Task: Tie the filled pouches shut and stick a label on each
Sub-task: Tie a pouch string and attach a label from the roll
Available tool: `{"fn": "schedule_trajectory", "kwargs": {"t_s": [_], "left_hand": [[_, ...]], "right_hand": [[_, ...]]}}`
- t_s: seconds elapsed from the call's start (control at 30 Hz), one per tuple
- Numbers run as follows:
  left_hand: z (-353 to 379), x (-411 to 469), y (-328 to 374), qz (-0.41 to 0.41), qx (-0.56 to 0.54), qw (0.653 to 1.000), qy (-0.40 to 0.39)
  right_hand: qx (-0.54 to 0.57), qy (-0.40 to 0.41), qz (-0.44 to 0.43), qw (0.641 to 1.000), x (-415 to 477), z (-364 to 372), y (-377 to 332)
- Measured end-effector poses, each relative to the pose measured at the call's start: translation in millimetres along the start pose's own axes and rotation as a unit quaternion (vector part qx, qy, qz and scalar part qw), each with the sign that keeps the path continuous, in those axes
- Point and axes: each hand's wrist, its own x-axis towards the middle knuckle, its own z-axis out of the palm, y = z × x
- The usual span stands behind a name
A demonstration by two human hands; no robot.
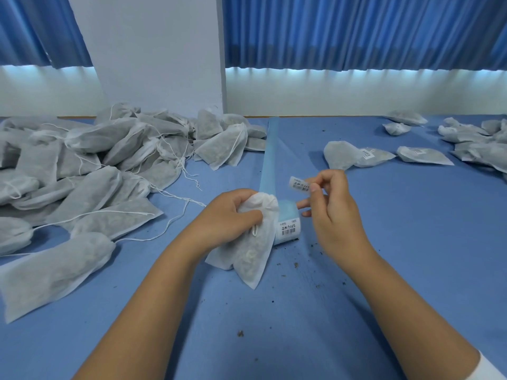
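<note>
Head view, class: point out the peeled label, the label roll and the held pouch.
peeled label (pixel 299 185), head view, middle of its printed face.
label roll (pixel 288 230), head view, barcode label on its outer wrap.
held pouch (pixel 251 259), head view, filled lower body below the gathered neck.

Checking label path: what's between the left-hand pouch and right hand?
Head view: the label roll, backing strip trailing away, sits between the pouch and the right hand pinching a label.
</note>
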Motion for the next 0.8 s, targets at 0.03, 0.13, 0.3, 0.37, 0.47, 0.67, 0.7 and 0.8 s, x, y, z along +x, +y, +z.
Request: {"fn": "schedule_trajectory", "kwargs": {"t_s": [0.03, 0.13, 0.3, 0.37, 0.47, 0.67, 0.7, 0.8], "left_hand": [[0.2, -0.2, 0.0, 0.002, 0.001, 1.0, -0.001], [-0.3, -0.3, 0.6, 0.018, -0.011, 1.0, 0.019], [-3.3, -2.4, 4.7, 0.061, -0.081, 0.993, 0.062], [-2.1, -3.1, 5.6, 0.069, -0.094, 0.991, 0.069], [-0.6, -4.1, 6.5, 0.082, -0.101, 0.989, 0.07], [2.0, -7.1, 8.1, 0.123, -0.102, 0.987, 0.025], [2.9, -7.3, 8.4, 0.129, -0.096, 0.987, 0.02], [5.3, -7.1, 7.9, 0.14, -0.079, 0.987, 0.006]], "right_hand": [[0.013, 0.013, 0.005, 1.0, 1.0, -0.1, 0.3], [0.03, 0.025, 0.01, 0.999, 2.1, -0.5, 2.3], [0.049, 0.027, -0.011, 0.998, -1.1, 0.1, 1.1], [0.058, 0.022, -0.022, 0.998, -1.7, 0.6, -0.1], [0.066, 0.002, -0.024, 0.998, -2.2, 0.5, -1.9], [0.137, -0.077, -0.015, 0.987, -4.7, 3.8, -6.2], [0.146, -0.084, -0.017, 0.986, -5.0, 4.4, -6.4], [0.168, -0.076, -0.012, 0.983, -5.0, 2.5, -6.5]]}}
